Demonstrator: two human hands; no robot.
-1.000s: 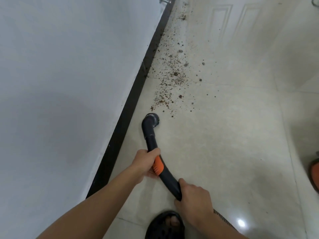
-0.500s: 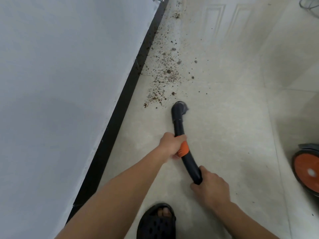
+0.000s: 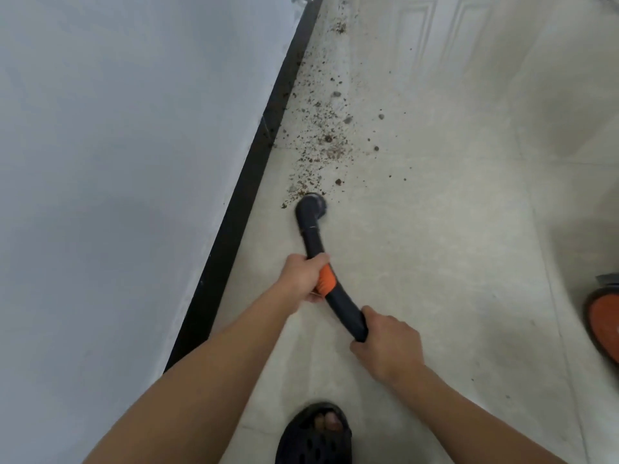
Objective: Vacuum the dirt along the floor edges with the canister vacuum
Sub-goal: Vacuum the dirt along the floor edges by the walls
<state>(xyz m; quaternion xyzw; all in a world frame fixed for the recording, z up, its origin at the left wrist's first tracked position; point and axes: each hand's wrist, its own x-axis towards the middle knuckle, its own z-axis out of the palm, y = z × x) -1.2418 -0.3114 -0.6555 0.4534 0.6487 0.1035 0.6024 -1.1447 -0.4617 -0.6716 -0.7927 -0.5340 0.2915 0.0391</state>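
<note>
bare forearms (image 3: 187, 380), no sleeves; 1 black perforated clog (image 3: 313, 437), toes showing

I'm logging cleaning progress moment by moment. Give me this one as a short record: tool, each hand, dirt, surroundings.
tool: black vacuum tube with an orange band, nozzle down at the floor
left hand: grips the tube at the orange band
right hand: grips the tube's rear end
dirt: brown crumbs strewn along the black baseboard, beyond the nozzle, nearest ones right at it
surroundings: orange canister wheel at the right edge; black sandal at the bottom
</note>
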